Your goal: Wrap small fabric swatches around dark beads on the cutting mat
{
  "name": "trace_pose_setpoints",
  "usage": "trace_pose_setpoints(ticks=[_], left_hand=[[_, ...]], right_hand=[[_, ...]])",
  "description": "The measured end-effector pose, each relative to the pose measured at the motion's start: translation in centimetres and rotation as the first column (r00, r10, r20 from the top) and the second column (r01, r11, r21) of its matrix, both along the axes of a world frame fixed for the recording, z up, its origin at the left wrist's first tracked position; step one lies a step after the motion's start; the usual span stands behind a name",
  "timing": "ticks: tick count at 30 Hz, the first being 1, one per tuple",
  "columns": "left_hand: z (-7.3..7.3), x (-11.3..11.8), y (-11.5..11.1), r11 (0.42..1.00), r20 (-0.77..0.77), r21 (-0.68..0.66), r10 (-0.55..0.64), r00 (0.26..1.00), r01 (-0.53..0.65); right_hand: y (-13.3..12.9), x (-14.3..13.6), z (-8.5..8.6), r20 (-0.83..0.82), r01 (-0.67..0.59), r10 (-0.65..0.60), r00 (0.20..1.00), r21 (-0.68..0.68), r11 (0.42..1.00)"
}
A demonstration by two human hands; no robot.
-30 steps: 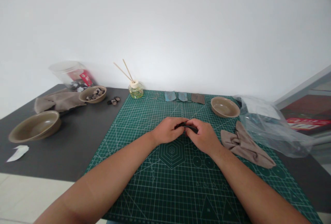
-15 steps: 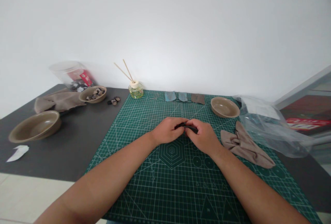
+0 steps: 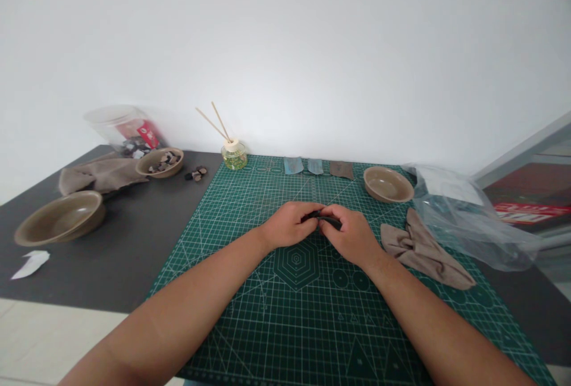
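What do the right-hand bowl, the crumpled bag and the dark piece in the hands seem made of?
Right-hand bowl: apparently glazed ceramic or hard plastic; smooth, with glossy highlights.
Bag: apparently thin, shiny plastic film; clear and wrinkled.
Dark piece: mostly covered, so unclear; dull black, perhaps cloth or plastic.

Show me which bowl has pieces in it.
The middle bowl, nearest the clear jar: pieces show inside; the left bowl and right bowl show none.

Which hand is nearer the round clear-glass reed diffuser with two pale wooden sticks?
The left. The left hand is in front of the diffuser and to its right; the right hand is also in front, but farther right.
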State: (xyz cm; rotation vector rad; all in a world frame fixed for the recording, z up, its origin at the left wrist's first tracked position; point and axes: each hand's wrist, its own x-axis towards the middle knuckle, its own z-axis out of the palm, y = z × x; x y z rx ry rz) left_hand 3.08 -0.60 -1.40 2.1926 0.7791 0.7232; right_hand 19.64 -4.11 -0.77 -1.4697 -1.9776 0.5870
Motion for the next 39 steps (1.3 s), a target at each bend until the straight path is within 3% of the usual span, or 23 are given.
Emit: trace_pose_setpoints(ticks=[31,39], left_hand=[[-0.89,-0.23,0.54,0.99,0.099,-0.134,0.045,0.994,-0.032],[-0.6,-0.16,0.45,0.993,0.054,-0.096,0.077,0.996,-0.071]], right_hand=[[-0.03,0.18,-0.23,-0.018,0.001,-0.001,1.0,0.004,1.0],[0.03,0.12,0.07,-0.014,0.023,-0.023,1.0,-0.001,1.0]])
